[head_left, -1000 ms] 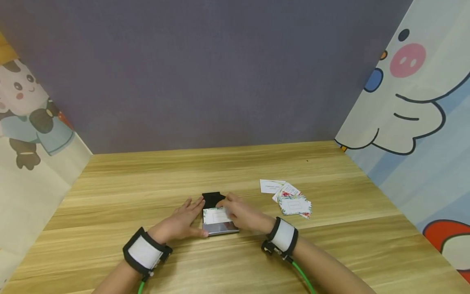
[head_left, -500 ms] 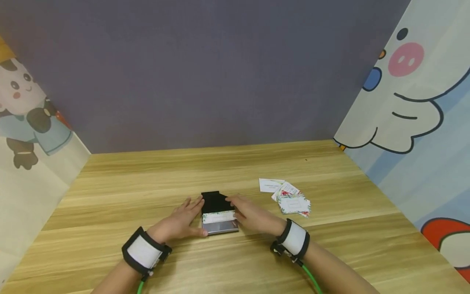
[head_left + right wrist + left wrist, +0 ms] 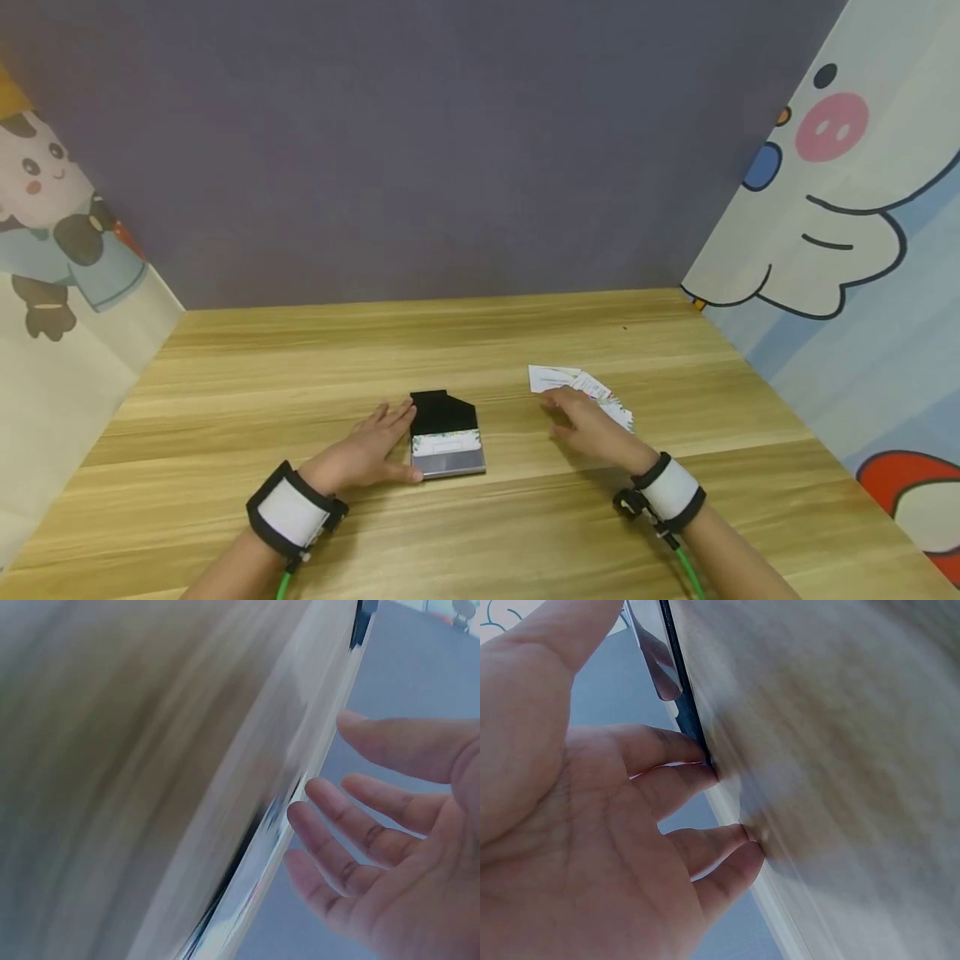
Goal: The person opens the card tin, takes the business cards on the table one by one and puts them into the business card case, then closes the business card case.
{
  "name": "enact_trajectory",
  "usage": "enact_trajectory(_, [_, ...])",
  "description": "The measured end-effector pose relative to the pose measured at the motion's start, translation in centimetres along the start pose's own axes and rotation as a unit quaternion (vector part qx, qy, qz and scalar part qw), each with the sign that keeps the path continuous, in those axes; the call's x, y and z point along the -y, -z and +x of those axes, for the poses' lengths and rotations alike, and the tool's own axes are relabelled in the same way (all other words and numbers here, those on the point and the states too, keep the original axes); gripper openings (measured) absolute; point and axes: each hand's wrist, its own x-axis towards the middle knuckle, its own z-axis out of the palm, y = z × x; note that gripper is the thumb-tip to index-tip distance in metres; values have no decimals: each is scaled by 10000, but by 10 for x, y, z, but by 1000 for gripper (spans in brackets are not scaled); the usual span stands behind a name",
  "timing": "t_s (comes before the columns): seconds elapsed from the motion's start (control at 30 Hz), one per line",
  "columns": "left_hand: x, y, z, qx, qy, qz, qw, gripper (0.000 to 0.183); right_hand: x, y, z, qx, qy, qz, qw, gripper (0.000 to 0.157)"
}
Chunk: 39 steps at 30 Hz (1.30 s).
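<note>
Head view: the wood-grain tabletop [image 3: 300, 358] is carrying every item under review. My left hand [image 3: 367, 454] is resting at the near-left side of the card case, its fingers [image 3: 660, 746] spreading and nearly straight, pinching nothing. Risk: if I am bracing too lightly, the case could be sliding or turning. My right hand [image 3: 592, 429] is reaching over the loose cards, its fingers [image 3: 326, 844] separating and bending slightly, holding nothing; whether they are touching a card, I cannot tell. The card case [image 3: 444, 417] is lying open between my hands, its metal pocket facing me. The loose cards [image 3: 592, 386] are overlapping in a fan to its right. Risk: their thin edges are probably offering little purchase, so I could be missing my pinch or dragging several together. A floral-bordered card [image 3: 447, 442] is protruding from the pocket. Risk: its exposed edge could be catching any card added carelessly, creasing a corner.
</note>
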Motion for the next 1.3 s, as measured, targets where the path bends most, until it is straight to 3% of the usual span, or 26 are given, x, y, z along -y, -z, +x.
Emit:
enact_trajectory(0.3, [2,-1,2,15,-14,81,10000,96,-21,11,-16,-283,-311,-309,9986,41])
enact_trajectory(0.5, [2,-1,2,18,8,91,10000,96,-28,19,-23,-243,-542,-329,9977,43])
enact_trajectory(0.83, [1,-1,2,26,43,79,10000,96,-39,25,-30,-200,-526,-564,9968,43])
enact_trajectory(1.3, [1,-1,2,-2,57,38,10000,95,-43,29,-29,-84,-860,-566,9947,43])
